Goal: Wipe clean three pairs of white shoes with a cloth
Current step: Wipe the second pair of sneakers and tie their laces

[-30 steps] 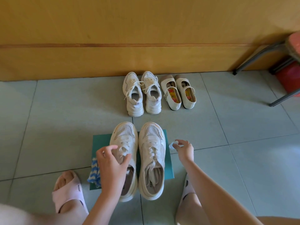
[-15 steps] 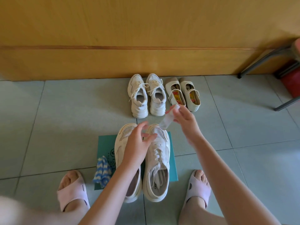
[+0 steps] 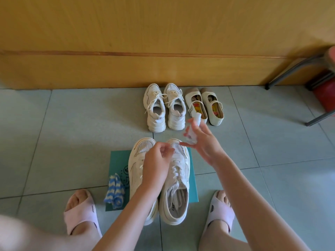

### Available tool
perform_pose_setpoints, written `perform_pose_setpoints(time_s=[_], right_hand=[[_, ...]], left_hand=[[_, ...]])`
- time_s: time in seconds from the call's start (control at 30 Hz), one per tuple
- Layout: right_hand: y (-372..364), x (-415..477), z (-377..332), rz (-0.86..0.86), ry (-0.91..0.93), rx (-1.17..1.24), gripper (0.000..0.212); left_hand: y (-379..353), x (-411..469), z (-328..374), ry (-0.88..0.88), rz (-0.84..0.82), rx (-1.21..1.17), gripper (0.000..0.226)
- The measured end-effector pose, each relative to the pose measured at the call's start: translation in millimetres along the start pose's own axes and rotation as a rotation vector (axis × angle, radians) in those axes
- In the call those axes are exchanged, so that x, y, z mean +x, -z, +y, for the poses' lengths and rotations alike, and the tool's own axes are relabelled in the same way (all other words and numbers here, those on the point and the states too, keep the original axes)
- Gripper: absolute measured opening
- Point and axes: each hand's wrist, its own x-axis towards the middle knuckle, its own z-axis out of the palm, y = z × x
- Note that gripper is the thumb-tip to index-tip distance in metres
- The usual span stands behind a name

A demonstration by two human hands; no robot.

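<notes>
A pair of white mesh sneakers [image 3: 179, 180] stands side by side on a teal mat [image 3: 118, 160] in front of me. My left hand [image 3: 156, 164] hovers over their toes with its fingers curled, and I see nothing in it. My right hand [image 3: 204, 144] is raised just beyond the right sneaker and pinches a blurred white wipe [image 3: 192, 130]. A blue-and-white striped cloth [image 3: 115, 192] lies crumpled on the mat's left edge. Farther off, by the wall, stand a pair of chunky white lace-up sneakers [image 3: 164, 110] and a pair of cream strap flats [image 3: 213, 107].
The floor is grey-green tile, with a wooden wall panel [image 3: 126, 69] behind the far shoes. Dark metal stool legs [image 3: 290, 69] and a red object [image 3: 326, 98] stand at the right. My feet in pink slippers [image 3: 81, 214] flank the mat.
My right hand rose from the floor beside the mat with the wipe and now holds it above the right sneaker's toe. My left hand left the laces, moved forward and curled its fingers.
</notes>
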Motion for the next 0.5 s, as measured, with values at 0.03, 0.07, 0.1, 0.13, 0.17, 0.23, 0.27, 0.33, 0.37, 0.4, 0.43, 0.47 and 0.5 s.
perform_pose_setpoints(time_s=[0.03,0.07,0.1,0.13,0.17,0.23,0.27,0.33,0.37,0.4,0.43,0.47,0.5], right_hand=[[9,2,0,0.018,-0.056,-0.063,0.023],[16,4,1,0.026,-0.139,-0.144,0.029],[21,5,3,0.036,-0.232,-0.243,0.04],[25,7,6,0.057,-0.317,-0.352,0.051],[27,9,9,0.085,-0.377,-0.457,0.058],[29,15,17,0.14,-0.415,-0.604,0.06],[29,17,20,0.159,-0.406,-0.646,0.058],[27,22,25,0.17,-0.361,-0.7,0.052],[26,25,29,0.18,-0.341,-0.724,0.049],[26,27,32,0.193,-0.324,-0.749,0.049],[25,29,35,0.202,-0.307,-0.784,0.049],[25,31,39,0.203,-0.294,-0.825,0.049],[25,32,43,0.203,-0.284,-0.855,0.049]], left_hand=[[-2,-7,-4,-0.023,-0.003,0.062,0.02],[-5,-14,-8,-0.039,-0.017,0.112,0.022],[-8,-22,-12,-0.05,-0.034,0.157,0.025],[-10,-30,-15,-0.05,-0.053,0.199,0.03],[-13,-37,-18,-0.042,-0.068,0.235,0.036],[-18,-46,-20,0.002,-0.092,0.279,0.051],[-20,-48,-20,0.025,-0.096,0.291,0.055],[-23,-50,-17,0.045,-0.092,0.315,0.058],[-23,-50,-15,0.046,-0.082,0.33,0.058],[-24,-49,-14,0.046,-0.077,0.345,0.058],[-24,-48,-13,0.045,-0.073,0.352,0.057],[-24,-47,-12,0.046,-0.074,0.358,0.057],[-24,-47,-12,0.044,-0.076,0.363,0.056]])
